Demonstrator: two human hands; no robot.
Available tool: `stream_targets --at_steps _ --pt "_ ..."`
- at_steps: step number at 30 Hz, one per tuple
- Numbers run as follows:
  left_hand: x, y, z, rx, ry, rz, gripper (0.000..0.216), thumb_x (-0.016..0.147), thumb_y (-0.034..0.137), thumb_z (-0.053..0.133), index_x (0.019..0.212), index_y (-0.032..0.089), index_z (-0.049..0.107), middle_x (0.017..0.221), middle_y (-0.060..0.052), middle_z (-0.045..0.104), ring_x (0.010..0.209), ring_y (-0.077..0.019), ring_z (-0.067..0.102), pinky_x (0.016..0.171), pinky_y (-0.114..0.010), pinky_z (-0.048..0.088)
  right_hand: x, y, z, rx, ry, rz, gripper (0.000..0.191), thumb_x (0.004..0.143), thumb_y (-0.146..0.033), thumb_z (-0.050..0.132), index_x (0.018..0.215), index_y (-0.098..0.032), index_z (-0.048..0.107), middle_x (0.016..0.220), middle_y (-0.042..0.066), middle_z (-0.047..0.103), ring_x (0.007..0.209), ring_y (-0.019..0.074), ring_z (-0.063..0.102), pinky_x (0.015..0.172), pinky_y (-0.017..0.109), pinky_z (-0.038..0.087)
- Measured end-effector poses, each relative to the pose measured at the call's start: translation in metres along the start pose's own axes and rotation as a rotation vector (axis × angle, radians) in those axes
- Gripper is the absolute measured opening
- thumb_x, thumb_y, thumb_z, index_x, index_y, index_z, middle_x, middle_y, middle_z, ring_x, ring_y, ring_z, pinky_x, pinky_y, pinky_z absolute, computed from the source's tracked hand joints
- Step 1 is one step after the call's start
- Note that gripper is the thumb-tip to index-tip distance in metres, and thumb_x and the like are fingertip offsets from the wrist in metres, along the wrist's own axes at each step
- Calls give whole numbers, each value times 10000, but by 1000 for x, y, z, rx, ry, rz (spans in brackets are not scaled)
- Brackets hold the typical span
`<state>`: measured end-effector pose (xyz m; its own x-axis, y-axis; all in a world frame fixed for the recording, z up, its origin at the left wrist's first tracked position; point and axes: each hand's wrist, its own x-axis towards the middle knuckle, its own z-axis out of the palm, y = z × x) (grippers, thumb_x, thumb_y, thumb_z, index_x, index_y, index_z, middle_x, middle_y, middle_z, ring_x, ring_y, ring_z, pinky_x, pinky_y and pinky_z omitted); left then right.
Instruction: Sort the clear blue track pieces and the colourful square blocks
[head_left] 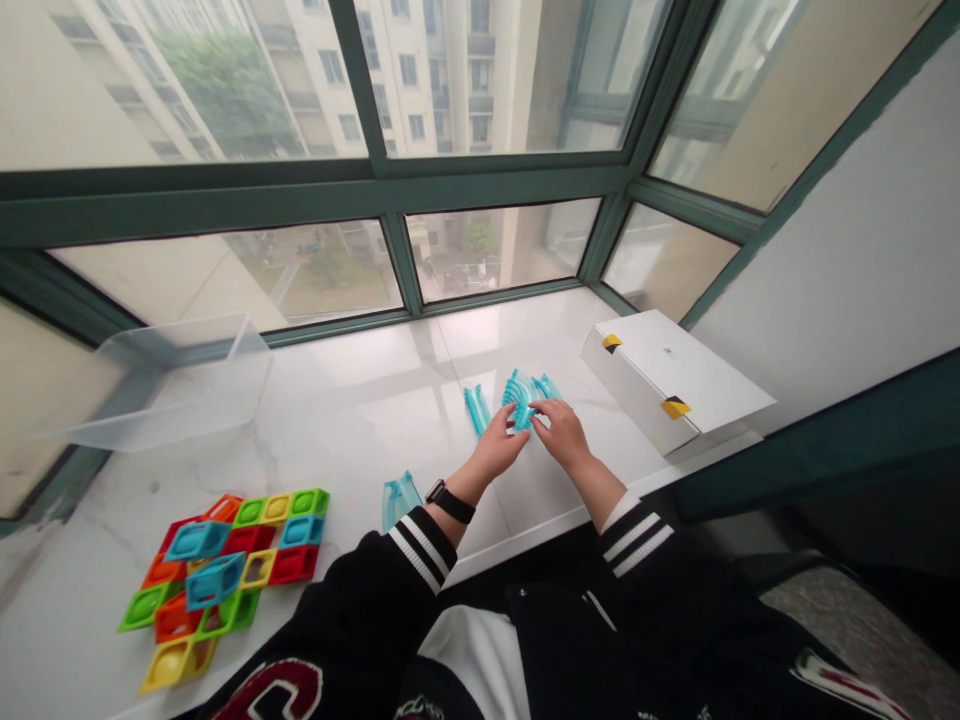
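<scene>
My left hand [499, 446] and my right hand [564, 432] meet over the white counter, fingers pinched on the near edges of a ribbed, translucent blue curved track piece [519, 388]. The fingertips cover part of it. Just left of it lies a straight blue track piece [476, 409], apart from my hands. Another blue piece [548, 386] shows behind my right hand, partly hidden; whether it touches the curved one I cannot tell. Beside my left wrist, which wears a black watch, rests one more blue track piece [400, 498], partly covered by my arm.
Several colourful square plastic blocks [247, 541] lie together at the left front of the counter [360, 400]. A clear plastic bin [187, 385] stands behind them. A white box [682, 375] with yellow-and-black tabs is at the right. Green-framed windows [315, 200] border the back.
</scene>
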<state>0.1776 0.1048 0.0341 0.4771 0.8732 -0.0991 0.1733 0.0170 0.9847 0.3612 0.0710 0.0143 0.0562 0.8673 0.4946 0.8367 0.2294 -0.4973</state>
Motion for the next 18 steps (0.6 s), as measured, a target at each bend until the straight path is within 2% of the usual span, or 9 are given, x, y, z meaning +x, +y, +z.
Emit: stream_targets --at_steps 9,15,18 --pt "-4 5 -1 35 4 -4 690 869 248 753 1509 203 499 1608 -180 496 1342 -350 613 1043 -481 565 0 -2 -2 -23 -25 -31 240 969 -193 588 1166 -224 721 1059 101 743 1004 290 673 961 460 535" --pt "-5 8 2 59 19 -1 699 862 247 747 1514 205 497 1608 -177 497 1335 -354 618 1023 -479 575 -2 -2 0 -29 -18 -6 309 981 -208 568 1266 -222 688 1069 112 714 1008 288 660 972 464 542" --pt "-6 9 2 64 14 -2 692 865 247 738 1513 201 499 1607 -170 499 1340 -347 615 1019 -458 578 -2 -3 0 -30 -19 -5 282 1001 -217 547 1238 -215 700 1073 115 712 1008 287 657 975 461 542"
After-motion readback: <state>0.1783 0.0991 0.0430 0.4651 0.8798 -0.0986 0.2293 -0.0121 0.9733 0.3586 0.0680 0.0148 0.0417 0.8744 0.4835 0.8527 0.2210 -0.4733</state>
